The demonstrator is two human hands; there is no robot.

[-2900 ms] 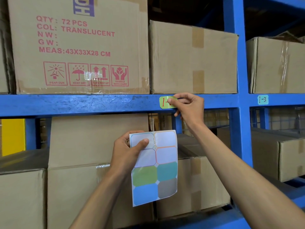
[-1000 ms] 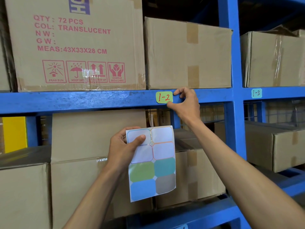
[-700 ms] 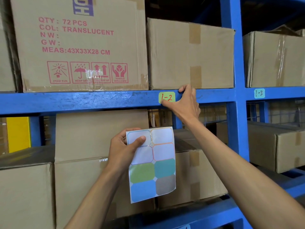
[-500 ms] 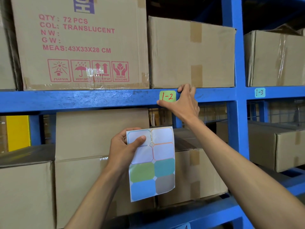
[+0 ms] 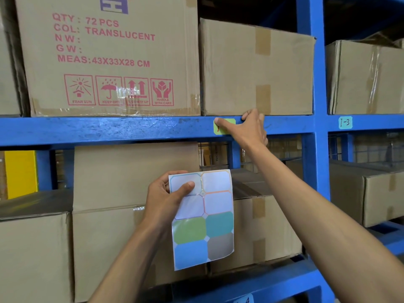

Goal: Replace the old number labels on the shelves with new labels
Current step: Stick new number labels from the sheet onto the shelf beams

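Now, in the head view, my right hand [image 5: 251, 127] is smoothing its thumb leftward over the green label [image 5: 225, 126] on the front of the blue shelf beam [image 5: 109, 130], with the other fingers hooking over the beam's top edge just under the plain carton [image 5: 255, 68]. Half a second ago the red "1-2" was reading clear beside my thumb; at this moment the thumb is covering most of it, and only the first stroke is peeking out. That grip is loose and flat, pressing rather than pinching anything. To me this is meaning the new label is being rubbed down firmly and this position is nearly finished. My left hand [image 5: 168, 197] is keeping its hold on the sticker sheet [image 5: 203, 221], thumb on the top-left blank, at the same height below the beam as before. Further right, the pale label "1-3" [image 5: 345, 122] is sitting on the next bay's beam.
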